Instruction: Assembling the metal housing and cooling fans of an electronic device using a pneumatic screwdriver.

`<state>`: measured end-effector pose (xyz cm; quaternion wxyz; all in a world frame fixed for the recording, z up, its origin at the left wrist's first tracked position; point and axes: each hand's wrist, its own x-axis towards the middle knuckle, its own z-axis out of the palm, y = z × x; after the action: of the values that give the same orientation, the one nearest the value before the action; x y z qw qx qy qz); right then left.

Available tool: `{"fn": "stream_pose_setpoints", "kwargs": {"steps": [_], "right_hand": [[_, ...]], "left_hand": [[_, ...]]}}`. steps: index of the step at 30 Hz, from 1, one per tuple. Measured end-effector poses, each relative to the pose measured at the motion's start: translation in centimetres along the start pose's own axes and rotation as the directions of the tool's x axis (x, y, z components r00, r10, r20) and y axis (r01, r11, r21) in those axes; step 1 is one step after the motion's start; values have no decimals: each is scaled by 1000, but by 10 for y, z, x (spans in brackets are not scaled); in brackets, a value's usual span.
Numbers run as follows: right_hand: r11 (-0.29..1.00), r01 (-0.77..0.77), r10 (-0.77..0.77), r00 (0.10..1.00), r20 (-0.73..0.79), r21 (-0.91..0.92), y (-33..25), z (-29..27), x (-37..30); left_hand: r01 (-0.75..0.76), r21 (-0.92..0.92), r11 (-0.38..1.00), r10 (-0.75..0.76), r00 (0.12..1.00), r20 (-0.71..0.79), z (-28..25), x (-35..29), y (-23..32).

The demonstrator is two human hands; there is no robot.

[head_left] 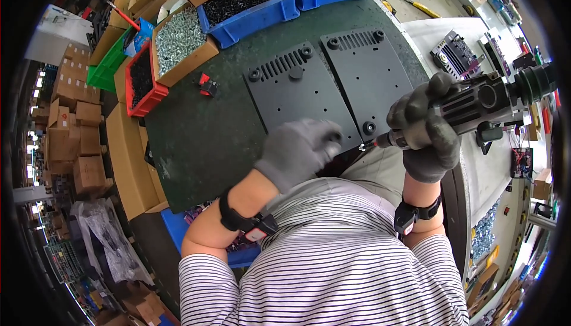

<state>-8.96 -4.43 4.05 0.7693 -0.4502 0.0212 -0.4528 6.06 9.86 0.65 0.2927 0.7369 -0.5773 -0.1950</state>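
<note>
My right hand [429, 125], in a grey glove, is wrapped round a black power screwdriver [476, 103]. A small shiny screw [361, 147] shows at its bit, by the near edge of the right black metal panel [375, 82]. Over the near part of the left black metal panel [297, 97] is my gloved left hand [304, 152], blurred, its fingers curled; whatever they hold is hidden. Round black feet [369, 128] sit at the visible panel corners. One more round black piece [295, 72] lies on the left panel, below its slots.
Blue bins of black parts [250, 13] line the table's far side. A cardboard box of silvery screws [180, 40] and a red bin [143, 82] stand at the far left. A small red-and-black part [207, 84] lies on the dark green tabletop [196, 141].
</note>
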Motion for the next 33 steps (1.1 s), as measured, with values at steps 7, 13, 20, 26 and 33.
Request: {"fn": "stream_pose_setpoints", "kwargs": {"steps": [7, 13, 20, 26, 33], "right_hand": [[981, -8, 12, 1000, 20, -196, 22, 1, -2], [980, -98, 127, 978, 165, -176, 40, 4, 0], [889, -120, 253, 934, 254, -443, 42, -9, 11], [737, -60, 352, 885, 305, -673, 30, 3, 18], [896, -201, 291, 940, 180, -397, 35, 4, 14]], "left_hand": [[27, 98, 995, -29, 999, 18, 25, 10, 10], [2, 128, 992, -1, 1000, -10, 29, 10, 6], [-21, 113, 993, 18, 999, 30, 24, 14, 2], [398, -874, 278, -423, 868, 261, -3, 25, -24], [421, -878, 229, -357, 875, 327, -12, 27, -35]]}}
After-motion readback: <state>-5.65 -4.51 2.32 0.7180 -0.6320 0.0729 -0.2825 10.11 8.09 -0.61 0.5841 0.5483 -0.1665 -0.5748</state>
